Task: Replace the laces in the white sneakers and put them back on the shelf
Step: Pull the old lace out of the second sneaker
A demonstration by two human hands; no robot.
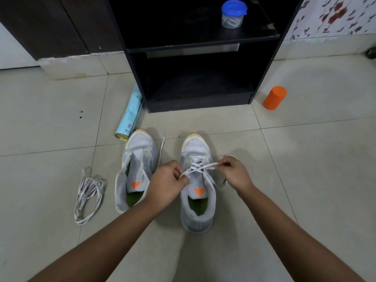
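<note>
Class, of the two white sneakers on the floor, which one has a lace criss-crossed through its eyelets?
The right sneaker, whose lace ends the left hand and right hand pinch. The left sneaker gapes open, showing no crossings.

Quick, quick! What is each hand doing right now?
Left hand: closed, pinching one end of the white lace on the half-laced sneaker.
Right hand: closed, pinching the other end of that lace.

You are in a home room: pale tiled floor, a black shelf unit and floral wallpaper mark a domestic interior.
</note>
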